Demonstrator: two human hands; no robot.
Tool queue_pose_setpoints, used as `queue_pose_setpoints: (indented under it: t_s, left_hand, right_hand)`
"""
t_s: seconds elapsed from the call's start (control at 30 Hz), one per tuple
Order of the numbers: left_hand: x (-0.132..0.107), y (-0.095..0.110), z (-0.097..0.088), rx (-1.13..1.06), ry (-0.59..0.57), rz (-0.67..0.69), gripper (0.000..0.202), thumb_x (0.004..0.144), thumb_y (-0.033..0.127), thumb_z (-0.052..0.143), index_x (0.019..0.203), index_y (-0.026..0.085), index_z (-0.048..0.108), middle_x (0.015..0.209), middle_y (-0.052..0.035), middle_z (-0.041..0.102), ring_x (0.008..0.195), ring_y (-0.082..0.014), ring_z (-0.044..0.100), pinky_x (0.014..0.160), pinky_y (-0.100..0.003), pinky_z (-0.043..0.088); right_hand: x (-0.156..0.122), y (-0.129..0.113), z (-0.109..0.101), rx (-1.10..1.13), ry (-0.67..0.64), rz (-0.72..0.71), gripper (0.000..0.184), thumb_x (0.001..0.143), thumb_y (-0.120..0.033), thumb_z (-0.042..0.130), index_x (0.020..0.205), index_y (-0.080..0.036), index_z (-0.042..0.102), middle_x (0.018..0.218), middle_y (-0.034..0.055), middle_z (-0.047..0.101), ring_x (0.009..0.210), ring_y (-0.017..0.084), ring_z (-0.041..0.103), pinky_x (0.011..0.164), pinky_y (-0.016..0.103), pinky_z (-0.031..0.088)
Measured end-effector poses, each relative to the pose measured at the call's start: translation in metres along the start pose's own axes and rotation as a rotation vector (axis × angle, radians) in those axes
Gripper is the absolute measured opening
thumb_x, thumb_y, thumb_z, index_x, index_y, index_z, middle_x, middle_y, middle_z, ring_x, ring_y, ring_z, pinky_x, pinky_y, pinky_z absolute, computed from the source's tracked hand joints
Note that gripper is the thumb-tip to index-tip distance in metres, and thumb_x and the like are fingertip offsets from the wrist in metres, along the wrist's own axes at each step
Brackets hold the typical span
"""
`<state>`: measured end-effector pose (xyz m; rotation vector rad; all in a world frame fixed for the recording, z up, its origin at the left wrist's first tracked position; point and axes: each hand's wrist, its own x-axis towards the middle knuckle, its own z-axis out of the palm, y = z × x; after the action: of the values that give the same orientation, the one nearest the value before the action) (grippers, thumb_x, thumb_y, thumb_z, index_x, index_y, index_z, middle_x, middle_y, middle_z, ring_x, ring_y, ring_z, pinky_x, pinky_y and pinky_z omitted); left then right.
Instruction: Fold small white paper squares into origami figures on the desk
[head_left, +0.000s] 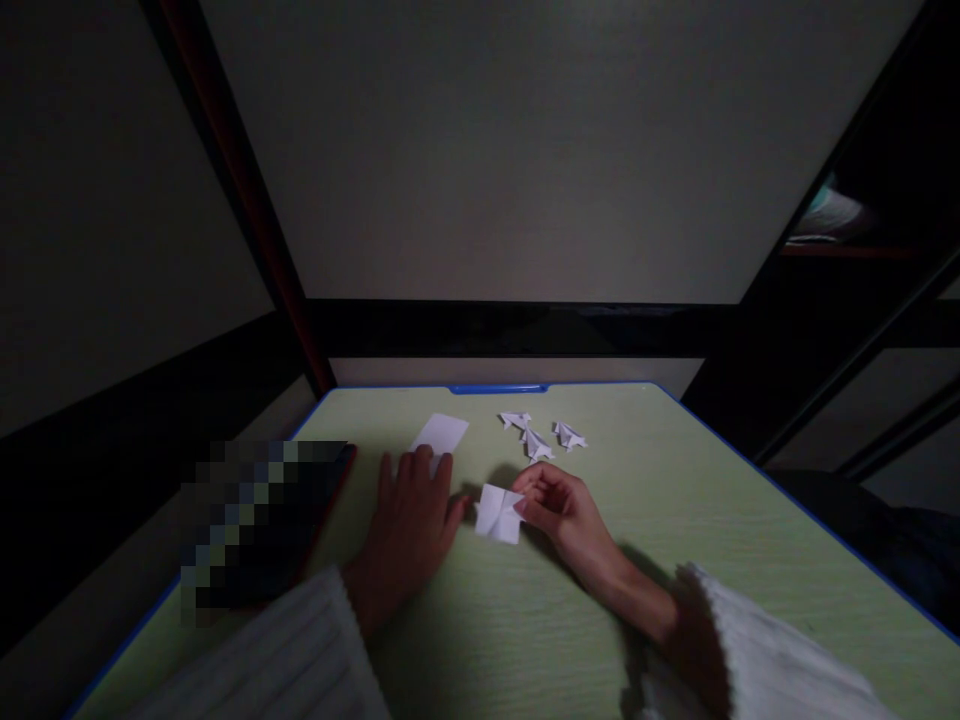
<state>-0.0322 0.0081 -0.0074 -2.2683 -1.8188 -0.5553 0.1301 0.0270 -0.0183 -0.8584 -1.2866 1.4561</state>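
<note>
Between the thumb and fingers of my right hand (555,510) is a small square of folded white paper (498,514), with crease lines across its face. My left hand (414,508) lies palm down on the table with its fingers stretched out. Its fingertips reach the near end of a flat white paper sheet (442,432) and partly cover it. The left thumb is close to the left edge of the folded paper; whether it touches I cannot tell. Beyond my right hand lie three small folded paper figures (537,444) with pointed ends.
The pale green table (600,600) has a blue rim and a blue handle-like piece (499,389) at its far edge. A dark flat device (315,520), partly blurred out, lies at the left. Cabinet panels (517,150) stand behind; a dark shelf (855,250) is at the right.
</note>
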Motion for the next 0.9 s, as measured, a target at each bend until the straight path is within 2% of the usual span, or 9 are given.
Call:
queue_pose_setpoints:
  t_s: [0.07, 0.17, 0.37, 0.43, 0.53, 0.6, 0.7, 0.8, 0.9]
  left_hand:
    - [0.001, -0.006, 0.001, 0.231, -0.013, -0.052, 0.037, 0.076, 0.032, 0.04, 0.103, 0.01, 0.049, 0.1, -0.0178, 0.049, 0.091, -0.031, 0.044, 0.083, -0.055, 0.024]
    - [0.001, -0.012, 0.0, 0.363, -0.055, -0.08, 0.042, 0.079, 0.035, 0.034, 0.111, 0.01, 0.045, 0.1, -0.0176, 0.048, 0.089, -0.0322, 0.044, 0.079, -0.057, 0.026]
    - [0.003, -0.026, 0.0, 0.339, -0.179, -0.222, 0.05, 0.078, 0.043, 0.028, 0.115, 0.012, 0.04, 0.108, -0.0198, 0.043, 0.095, -0.0364, 0.04, 0.067, -0.055, 0.035]
    - [0.002, -0.029, 0.0, 0.329, -0.175, -0.228, 0.051, 0.078, 0.044, 0.027, 0.115, 0.012, 0.04, 0.109, -0.0203, 0.042, 0.097, -0.0372, 0.039, 0.067, -0.054, 0.036]
    - [0.002, -0.027, -0.005, 0.242, -0.083, -0.165, 0.045, 0.079, 0.037, 0.031, 0.112, 0.01, 0.042, 0.107, -0.0195, 0.042, 0.097, -0.0343, 0.041, 0.074, -0.052, 0.034]
    - [0.003, -0.019, -0.01, 0.033, -0.011, -0.11, 0.036, 0.078, 0.031, 0.034, 0.105, 0.01, 0.046, 0.103, -0.0165, 0.045, 0.095, -0.0287, 0.043, 0.08, -0.045, 0.034]
    - [0.002, -0.004, -0.011, -0.579, 0.072, -0.143, 0.027, 0.079, 0.031, 0.03, 0.083, 0.015, 0.051, 0.086, -0.0075, 0.051, 0.082, -0.0185, 0.05, 0.076, -0.033, 0.04]
    - [0.001, 0.008, -0.002, -1.189, -0.147, -0.319, 0.037, 0.076, 0.044, 0.028, 0.064, 0.016, 0.049, 0.057, -0.0009, 0.05, 0.054, -0.0137, 0.051, 0.051, -0.026, 0.043]
    - [-0.001, 0.016, 0.007, -1.389, -0.252, -0.329, 0.032, 0.069, 0.045, 0.043, 0.062, 0.014, 0.05, 0.052, 0.001, 0.051, 0.046, -0.01, 0.049, 0.044, -0.021, 0.038]
  right_hand:
    - [0.0, 0.0, 0.0, -0.008, 0.0, -0.002, 0.015, 0.057, -0.021, 0.062, 0.064, -0.015, 0.051, 0.05, -0.0053, 0.044, 0.045, 0.006, 0.036, 0.044, 0.019, 0.026]
    - [0.0, 0.0, 0.001, -0.018, -0.003, -0.008, 0.014, 0.057, -0.021, 0.062, 0.063, -0.015, 0.051, 0.051, -0.0048, 0.045, 0.045, 0.006, 0.037, 0.044, 0.02, 0.026]
    - [0.0, 0.001, 0.0, -0.021, -0.022, -0.01, 0.014, 0.056, -0.021, 0.061, 0.063, -0.015, 0.051, 0.05, -0.005, 0.045, 0.044, 0.006, 0.036, 0.043, 0.019, 0.026]
    - [0.0, 0.001, 0.0, -0.02, -0.025, -0.01, 0.013, 0.056, -0.02, 0.061, 0.063, -0.015, 0.051, 0.051, -0.0048, 0.046, 0.044, 0.006, 0.036, 0.043, 0.019, 0.025]
    - [0.0, 0.0, 0.0, -0.021, -0.023, -0.011, 0.012, 0.056, -0.019, 0.061, 0.062, -0.015, 0.051, 0.051, -0.0046, 0.046, 0.044, 0.006, 0.037, 0.043, 0.019, 0.026]
    - [0.0, -0.001, 0.0, -0.017, -0.016, -0.013, 0.012, 0.056, -0.018, 0.061, 0.062, -0.015, 0.051, 0.051, -0.0045, 0.046, 0.045, 0.006, 0.037, 0.044, 0.019, 0.026]
    - [-0.001, -0.002, 0.001, -0.005, 0.01, -0.02, 0.011, 0.056, -0.017, 0.06, 0.062, -0.014, 0.051, 0.05, -0.0048, 0.046, 0.044, 0.006, 0.037, 0.044, 0.019, 0.025]
    - [-0.001, -0.003, 0.001, 0.001, 0.033, -0.028, 0.011, 0.057, -0.017, 0.06, 0.062, -0.014, 0.051, 0.049, -0.0053, 0.046, 0.044, 0.005, 0.036, 0.044, 0.019, 0.025]
    - [-0.001, -0.004, 0.002, 0.008, 0.035, -0.038, 0.012, 0.057, -0.017, 0.06, 0.063, -0.014, 0.051, 0.048, -0.0058, 0.045, 0.043, 0.005, 0.037, 0.043, 0.019, 0.025]
